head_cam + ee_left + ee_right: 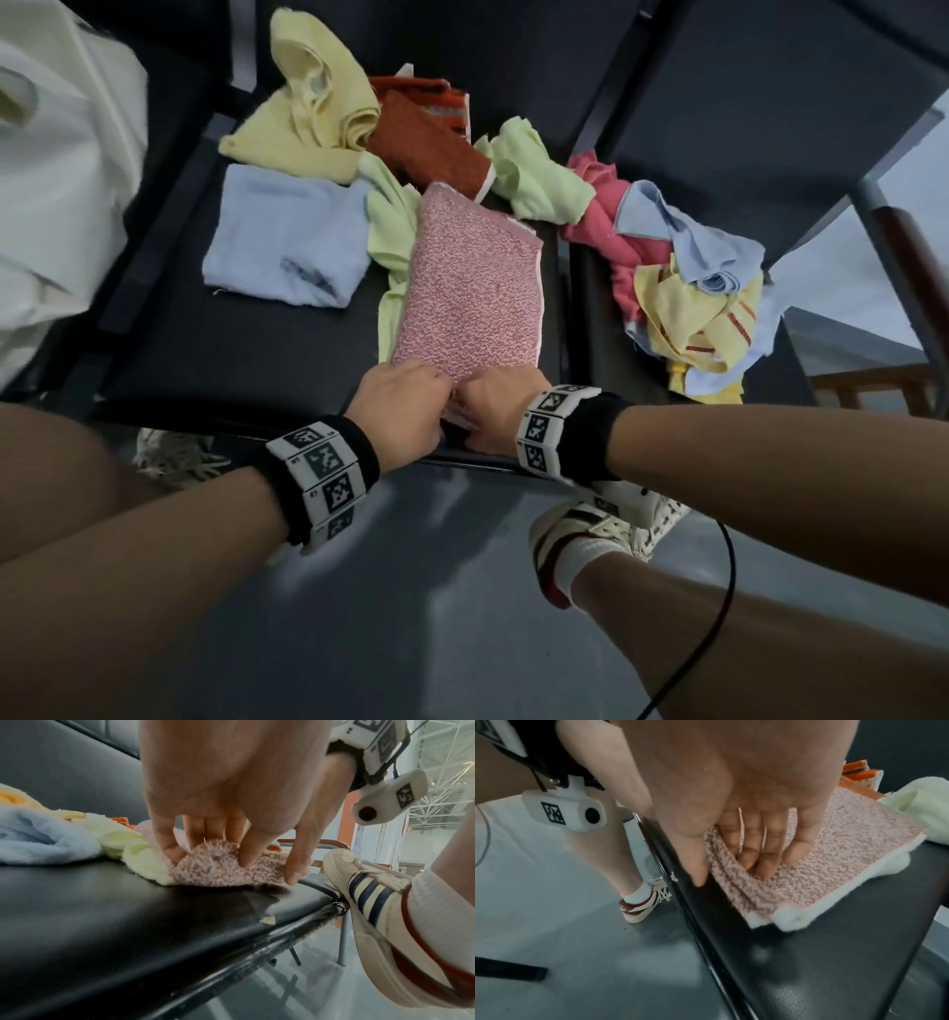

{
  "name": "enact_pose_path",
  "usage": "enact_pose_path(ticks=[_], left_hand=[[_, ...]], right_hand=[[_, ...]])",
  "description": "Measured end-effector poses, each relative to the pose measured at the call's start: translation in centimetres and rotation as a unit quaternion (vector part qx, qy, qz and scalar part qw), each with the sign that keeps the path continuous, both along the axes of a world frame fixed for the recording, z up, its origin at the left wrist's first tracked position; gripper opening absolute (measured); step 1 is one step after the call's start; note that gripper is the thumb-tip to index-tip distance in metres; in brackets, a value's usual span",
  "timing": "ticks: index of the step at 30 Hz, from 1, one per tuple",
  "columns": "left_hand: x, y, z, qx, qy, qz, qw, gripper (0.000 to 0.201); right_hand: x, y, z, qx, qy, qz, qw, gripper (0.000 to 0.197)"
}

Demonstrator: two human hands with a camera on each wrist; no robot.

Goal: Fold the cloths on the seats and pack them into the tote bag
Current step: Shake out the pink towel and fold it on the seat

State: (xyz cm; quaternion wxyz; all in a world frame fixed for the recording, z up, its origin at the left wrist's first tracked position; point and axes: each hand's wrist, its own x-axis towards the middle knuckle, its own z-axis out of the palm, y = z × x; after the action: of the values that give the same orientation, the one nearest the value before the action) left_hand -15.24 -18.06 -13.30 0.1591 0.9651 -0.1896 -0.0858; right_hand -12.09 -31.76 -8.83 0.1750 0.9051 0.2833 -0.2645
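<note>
Both bare forearms reaching forward toward 12 o'clock, converging, each wrist banded in black with white marker blocks. Left hand (398, 408) knuckles up, fingers (169, 850) curled down, thumb and fingers pinching a raised fold of the pink speckled cloth (470, 288). Right hand (500, 411) touching the left at its 3 o'clock, fingers (762, 860) curled into the same near edge, thumb down beside it.
</note>
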Motion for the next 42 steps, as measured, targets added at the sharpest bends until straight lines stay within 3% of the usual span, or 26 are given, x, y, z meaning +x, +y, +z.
enact_pose_path(ticks=[8,13,17,21,25,29,35,39,42], left_hand=[[0.3,0.2,0.5,-0.003,0.028,0.001,1.000,0.011],[0.8,0.7,0.5,-0.004,0.120,0.003,0.993,0.016],[1.3,0.9,0.2,-0.030,0.163,0.006,0.986,0.015],[0.9,0.5,-0.3,-0.065,0.110,0.018,0.992,0.015],[0.8,0.4,-0.3,-0.074,0.041,0.035,0.996,0.006],[0.8,0.3,-0.3,-0.022,-0.035,0.029,0.999,0.012],[1.1,0.2,-0.5,0.034,-0.032,0.025,0.999,0.018],[1.1,0.2,0.1,-0.013,-0.083,0.009,0.996,0.007],[0.6,0.2,0.3,-0.057,-0.132,-0.055,0.988,0.017]], right_hand=[[0.1,-1.5,0.1,0.093,0.033,-0.082,0.992,0.029],[0.1,-2.7,-1.2,0.157,0.097,-0.115,0.976,0.031],[-0.3,-3.2,-1.6,0.197,0.085,-0.140,0.967,0.034],[-0.2,-3.5,-1.5,0.235,0.029,-0.177,0.955,0.025],[-0.2,-3.2,-1.1,0.186,-0.020,-0.099,0.977,0.016],[-0.5,-2.6,-0.9,0.139,-0.038,-0.031,0.989,0.022],[-0.5,-2.3,-0.3,0.105,-0.023,-0.029,0.994,0.031],[-0.7,-1.9,-0.7,0.090,-0.022,-0.038,0.995,0.037],[-0.4,-1.7,-1.0,0.089,-0.016,-0.057,0.994,0.036]])
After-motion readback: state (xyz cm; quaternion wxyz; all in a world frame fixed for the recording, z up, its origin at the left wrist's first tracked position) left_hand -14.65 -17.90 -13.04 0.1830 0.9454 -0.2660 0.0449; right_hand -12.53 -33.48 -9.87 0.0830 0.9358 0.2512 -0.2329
